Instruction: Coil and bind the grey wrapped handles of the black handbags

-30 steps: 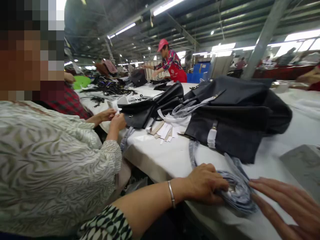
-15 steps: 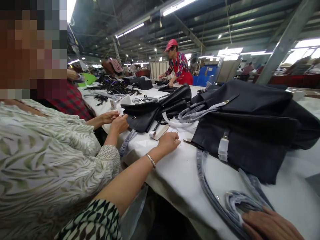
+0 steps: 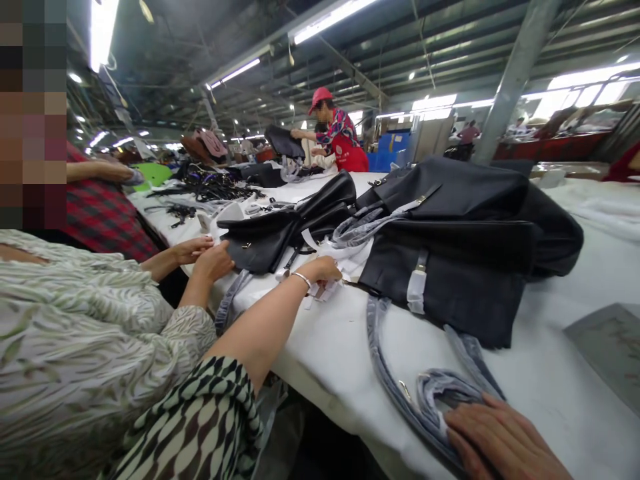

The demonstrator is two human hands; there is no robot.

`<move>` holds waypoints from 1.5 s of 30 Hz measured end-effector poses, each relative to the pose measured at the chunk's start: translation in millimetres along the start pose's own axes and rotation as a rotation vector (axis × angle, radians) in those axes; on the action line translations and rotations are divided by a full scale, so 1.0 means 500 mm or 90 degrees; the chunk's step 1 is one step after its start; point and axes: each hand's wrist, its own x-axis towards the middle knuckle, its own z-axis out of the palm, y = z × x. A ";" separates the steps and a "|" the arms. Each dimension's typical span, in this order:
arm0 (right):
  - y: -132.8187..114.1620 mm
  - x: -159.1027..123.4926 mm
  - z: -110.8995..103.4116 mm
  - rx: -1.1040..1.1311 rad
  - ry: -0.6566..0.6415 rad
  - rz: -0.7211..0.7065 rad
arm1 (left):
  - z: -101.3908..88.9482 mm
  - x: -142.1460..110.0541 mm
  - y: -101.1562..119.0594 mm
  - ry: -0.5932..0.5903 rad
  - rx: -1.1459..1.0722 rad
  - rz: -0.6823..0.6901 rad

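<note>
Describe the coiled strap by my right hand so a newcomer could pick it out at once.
On the white table, find the large black bag with a wrapped buckle. Nearer than the bag, the coiled strap lies in cloudy wrap, partly under the right hand. The other looped strap has no hand on it.

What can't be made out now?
Head view, all four:
What the left hand holds, if anything: fingertips too small among paper strips.
Part of the coiled strap: hidden under the right hand.
Grey panel: cut off by right edge.
Inside of the black bag: hidden by its side.
</note>
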 end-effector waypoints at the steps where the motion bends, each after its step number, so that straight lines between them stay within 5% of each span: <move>1: -0.004 0.006 -0.004 -0.002 -0.005 0.007 | -0.008 -0.005 -0.007 0.000 -0.020 -0.011; 8: -0.001 0.001 -0.004 -0.020 0.049 0.010 | -0.036 -0.075 -0.088 0.028 -0.205 -0.050; 15: -0.030 0.009 -0.016 0.004 0.128 0.052 | 0.039 -0.248 -0.125 0.039 -0.506 0.067; 21: -0.151 0.141 -0.023 0.475 0.140 0.599 | 0.167 -0.416 -0.090 0.015 -0.747 0.193; 24: -0.193 0.202 -0.006 0.771 0.128 0.747 | 0.224 -0.477 -0.060 0.040 -0.715 0.215; 30: -0.214 0.188 0.011 0.764 0.213 0.754 | 0.290 -0.522 -0.038 0.198 -0.464 0.394; 33: -0.209 0.149 0.000 0.784 0.146 0.716 | 0.281 -0.529 -0.038 0.226 -0.421 0.453; 40: -0.215 0.099 -0.029 0.946 0.011 0.613 | 0.204 -0.542 0.015 0.106 -0.489 0.536; 45: -0.229 0.055 -0.023 1.010 -0.055 0.598 | 0.203 -0.562 0.065 0.038 -0.464 0.591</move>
